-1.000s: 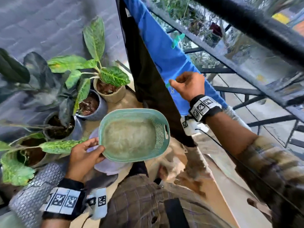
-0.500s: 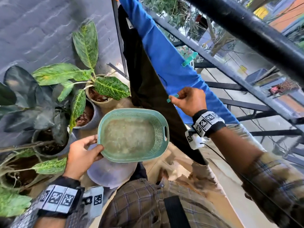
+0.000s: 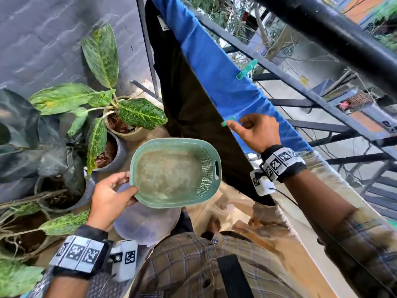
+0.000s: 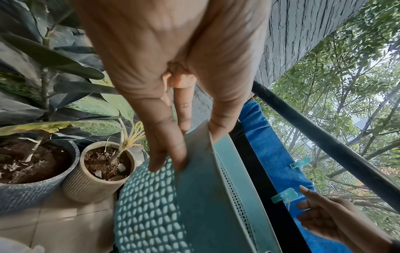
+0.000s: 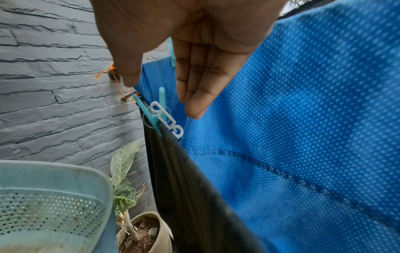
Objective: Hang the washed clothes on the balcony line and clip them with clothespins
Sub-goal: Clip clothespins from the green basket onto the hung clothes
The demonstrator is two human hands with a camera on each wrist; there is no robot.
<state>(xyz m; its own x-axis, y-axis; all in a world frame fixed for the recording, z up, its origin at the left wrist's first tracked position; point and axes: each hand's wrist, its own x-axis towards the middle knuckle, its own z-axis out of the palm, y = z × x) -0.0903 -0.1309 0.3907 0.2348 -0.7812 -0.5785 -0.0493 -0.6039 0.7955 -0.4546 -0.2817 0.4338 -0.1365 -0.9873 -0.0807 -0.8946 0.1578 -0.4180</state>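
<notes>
A blue garment (image 3: 225, 82) and a black garment (image 3: 189, 104) hang over the line along the balcony railing. Two teal clothespins sit on the line: one (image 3: 247, 69) farther along and one (image 3: 227, 122) near my right hand (image 3: 253, 130). In the right wrist view this nearer clothespin (image 5: 160, 113) is clipped where blue cloth (image 5: 303, 119) meets black cloth (image 5: 194, 188). My right hand (image 5: 160, 95) hovers just above it, thumb and fingers relaxed and apart from it. My left hand (image 3: 109, 194) grips the rim of an empty teal basket (image 3: 210, 160), thumb inside and fingers (image 4: 168, 150) under the wall.
Several potted plants (image 3: 120, 117) stand on the floor to the left against a grey stone wall (image 3: 53, 39). A black metal railing (image 3: 322, 29) runs along the right, with trees and street beyond. A pale tub (image 3: 146, 222) lies below the basket.
My right hand pinched the nearer clothespin on the line before; now its fingers have come off it and the pin stays clipped. The basket stays in my left hand.
</notes>
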